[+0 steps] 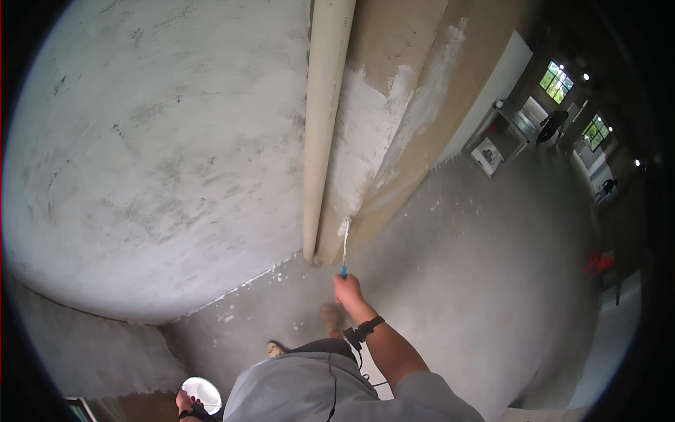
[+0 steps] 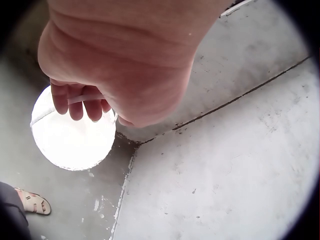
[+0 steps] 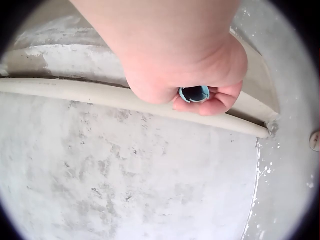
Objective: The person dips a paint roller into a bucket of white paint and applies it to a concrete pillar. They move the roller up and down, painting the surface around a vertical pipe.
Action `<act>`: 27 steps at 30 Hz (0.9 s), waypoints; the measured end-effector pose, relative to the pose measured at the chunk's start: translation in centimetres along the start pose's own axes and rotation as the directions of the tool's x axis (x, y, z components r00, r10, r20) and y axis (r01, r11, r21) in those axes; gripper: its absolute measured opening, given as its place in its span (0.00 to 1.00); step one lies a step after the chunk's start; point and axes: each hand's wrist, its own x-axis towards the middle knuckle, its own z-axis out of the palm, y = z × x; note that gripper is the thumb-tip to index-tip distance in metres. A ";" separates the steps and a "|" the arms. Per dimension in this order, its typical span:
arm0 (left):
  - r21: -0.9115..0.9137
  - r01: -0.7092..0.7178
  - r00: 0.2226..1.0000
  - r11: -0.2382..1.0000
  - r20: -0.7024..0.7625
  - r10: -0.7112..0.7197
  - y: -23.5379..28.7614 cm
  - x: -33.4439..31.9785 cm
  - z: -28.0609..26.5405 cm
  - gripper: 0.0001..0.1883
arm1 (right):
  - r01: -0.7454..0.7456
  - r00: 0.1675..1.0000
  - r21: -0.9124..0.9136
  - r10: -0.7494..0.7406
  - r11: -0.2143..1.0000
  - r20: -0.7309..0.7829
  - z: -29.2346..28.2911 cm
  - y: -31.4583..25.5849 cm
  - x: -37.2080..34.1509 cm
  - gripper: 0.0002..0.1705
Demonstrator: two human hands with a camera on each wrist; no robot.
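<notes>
In the head view my right hand [image 1: 349, 290] grips the blue handle [image 1: 343, 270] of a small paint roller. The roller's paint-covered head [image 1: 344, 226] is at the lower part of the tan column [image 1: 383, 225], below a patch of white paint [image 1: 362, 133]. The right wrist view shows the hollow end of the blue handle [image 3: 194, 94] poking out of the curled fingers; the roller head is hidden there. Low at the left, my left hand [image 1: 184, 402] holds a white bucket [image 1: 202, 395]. Its fingers curl round the bucket's thin bail handle [image 2: 85, 98], and the bucket hangs below.
A pale vertical pipe [image 1: 323, 126] runs beside the column, next to a whitish wall [image 1: 162, 141]. White drips spot the grey floor [image 1: 457, 281] along the wall's foot. My feet stand close by. A metal table [image 1: 517, 126] and other people are farther off at the right.
</notes>
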 end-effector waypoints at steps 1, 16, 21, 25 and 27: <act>0.002 0.000 1.000 1.000 0.000 0.000 -0.6 1.5 -0.5 0.20 | 0.011 1.000 -0.003 -0.011 1.000 -0.001 0.0 -0.1 0.0 0.13; -0.203 0.003 0.999 0.979 0.048 0.007 -7.2 3.4 0.2 0.23 | 0.389 0.873 -0.460 -0.479 0.798 -0.093 -0.7 0.9 11.3 0.17; 0.004 -0.154 0.988 0.988 0.028 0.153 -8.9 -1.2 0.5 0.21 | 0.412 0.875 -0.457 -0.482 0.788 -0.041 1.8 -3.2 13.4 0.18; -0.127 -0.135 0.990 0.983 0.034 0.140 -10.3 -1.8 0.5 0.20 | 0.224 0.973 -0.256 -0.228 0.940 0.014 4.2 -9.0 12.5 0.18; -0.093 -0.117 0.991 0.989 -0.070 0.111 -11.0 -2.5 0.6 0.16 | 0.197 0.979 -0.231 -0.202 0.953 0.003 4.8 -9.9 13.3 0.18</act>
